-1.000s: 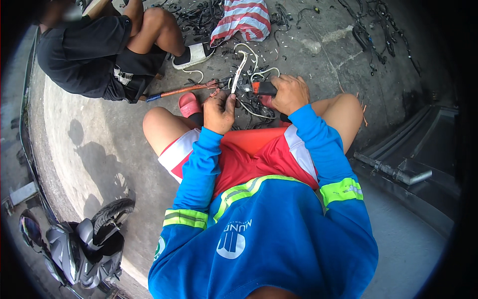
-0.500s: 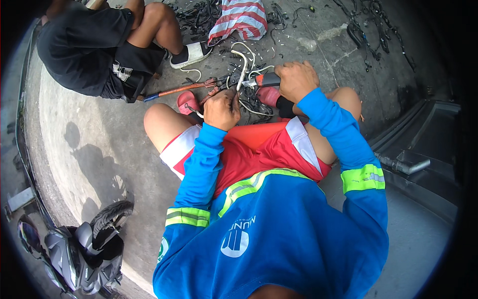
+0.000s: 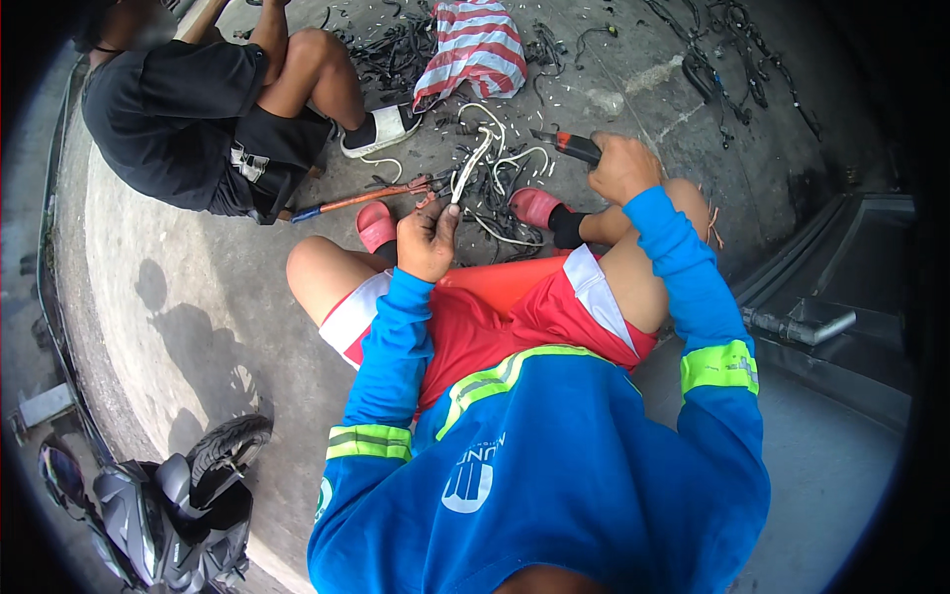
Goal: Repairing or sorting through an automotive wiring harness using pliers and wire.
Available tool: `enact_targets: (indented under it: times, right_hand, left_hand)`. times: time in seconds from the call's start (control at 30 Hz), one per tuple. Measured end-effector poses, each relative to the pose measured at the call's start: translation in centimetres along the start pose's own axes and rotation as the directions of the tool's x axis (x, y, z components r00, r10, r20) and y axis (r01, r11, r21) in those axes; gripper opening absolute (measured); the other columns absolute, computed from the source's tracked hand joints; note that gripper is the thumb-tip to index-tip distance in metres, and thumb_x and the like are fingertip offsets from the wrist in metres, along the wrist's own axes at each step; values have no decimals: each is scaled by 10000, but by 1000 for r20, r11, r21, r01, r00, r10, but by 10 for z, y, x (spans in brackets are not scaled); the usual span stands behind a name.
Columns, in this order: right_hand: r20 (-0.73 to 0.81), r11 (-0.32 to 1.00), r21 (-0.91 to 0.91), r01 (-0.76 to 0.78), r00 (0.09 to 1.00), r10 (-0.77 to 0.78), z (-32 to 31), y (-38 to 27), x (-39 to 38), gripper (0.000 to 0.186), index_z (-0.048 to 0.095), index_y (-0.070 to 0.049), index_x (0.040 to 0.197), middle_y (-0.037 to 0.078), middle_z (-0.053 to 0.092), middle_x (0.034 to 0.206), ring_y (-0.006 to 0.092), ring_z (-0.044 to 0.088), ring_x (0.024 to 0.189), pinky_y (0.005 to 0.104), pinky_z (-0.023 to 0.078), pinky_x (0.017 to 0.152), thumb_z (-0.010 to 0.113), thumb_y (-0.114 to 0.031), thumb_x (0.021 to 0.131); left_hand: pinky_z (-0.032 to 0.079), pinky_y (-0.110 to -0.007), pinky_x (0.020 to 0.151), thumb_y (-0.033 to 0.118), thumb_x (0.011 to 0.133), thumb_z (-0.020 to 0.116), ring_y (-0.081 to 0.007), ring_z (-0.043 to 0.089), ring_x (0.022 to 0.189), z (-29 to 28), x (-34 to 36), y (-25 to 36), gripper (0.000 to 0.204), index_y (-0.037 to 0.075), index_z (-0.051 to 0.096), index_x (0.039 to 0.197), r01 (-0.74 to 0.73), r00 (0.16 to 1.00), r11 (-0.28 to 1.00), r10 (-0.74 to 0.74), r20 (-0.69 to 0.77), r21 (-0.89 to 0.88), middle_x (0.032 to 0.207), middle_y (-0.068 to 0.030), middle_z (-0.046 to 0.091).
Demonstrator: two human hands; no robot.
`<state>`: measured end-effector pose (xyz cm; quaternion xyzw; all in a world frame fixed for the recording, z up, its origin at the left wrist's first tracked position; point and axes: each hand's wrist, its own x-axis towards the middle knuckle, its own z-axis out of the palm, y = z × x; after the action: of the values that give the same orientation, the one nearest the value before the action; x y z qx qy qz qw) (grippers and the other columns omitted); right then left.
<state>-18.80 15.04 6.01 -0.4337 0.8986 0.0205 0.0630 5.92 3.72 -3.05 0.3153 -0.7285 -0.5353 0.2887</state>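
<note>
Between my knees, my left hand [image 3: 427, 241] pinches the end of a white cable [image 3: 472, 163]. The cable runs away from me toward a loose tangle of white and black wires [image 3: 500, 213] on the ground. My right hand [image 3: 624, 166] is wrapped round the black and red handle of a utility knife [image 3: 572, 145]. Its blade points left, raised and apart from the cable. Beyond my left hand lies a bolt cutter [image 3: 361, 196] with an orange and blue handle, its head near the wires.
At the far left a person in black [image 3: 188, 119] sits low. A red-and-white striped sack [image 3: 475, 49] stands ahead among black wire scraps. More black wire harnesses [image 3: 742, 59] lie far right. A motorcycle [image 3: 173, 505] is at lower left; a metal pipe [image 3: 816, 327] is at right.
My right hand has pulled the knife up and right, away from the cable. My left hand has shifted slightly toward me and left, still gripping the cable.
</note>
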Motion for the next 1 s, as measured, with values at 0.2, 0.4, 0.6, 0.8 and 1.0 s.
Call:
enact_targets:
  times: [0.2,0.4,0.6,0.8,1.0]
  right_hand:
    - [-69,767,615,183,981,-179,45,-5,-10,400,518,12,1005,200,596,814,328,612,759,404,472,652,628,-135,648]
    - [410,-326,832,-449,893,-184,52,-17,-9,337,461,-72,1143,90,586,858,188,597,674,328,487,523,522,-79,812]
    - [285,-506,743,-439,891,-354,56,-16,-6,401,394,-63,1209,105,584,904,193,587,737,352,495,560,521,-40,830]
    - [196,-452,807,-381,894,-404,66,-23,-4,352,446,-50,1146,97,562,895,176,549,743,309,459,575,571,-51,817]
    - [120,-478,806,-350,886,-447,63,-26,-13,308,463,-26,1085,79,526,821,155,522,702,277,430,538,600,-84,815]
  left_hand:
    - [345,-250,477,176,882,520,-70,397,521,4,5,9,244,-29,578,762,50,999,990,-47,26,-129,536,2,456]
    - [361,-245,492,156,881,510,-80,426,523,8,7,7,230,-31,575,765,72,997,984,-71,8,-164,565,-20,492]
    - [353,-269,483,162,876,512,-94,423,511,8,7,0,251,-49,573,756,70,994,995,-76,-84,-69,535,-47,486]
    - [382,-259,514,174,872,521,-96,451,538,13,7,-1,249,-61,601,863,82,994,990,-89,-65,-113,559,-55,505]
    - [395,-258,536,181,873,517,-103,472,561,14,8,7,263,-63,603,923,114,992,988,-119,-49,-107,587,-57,528]
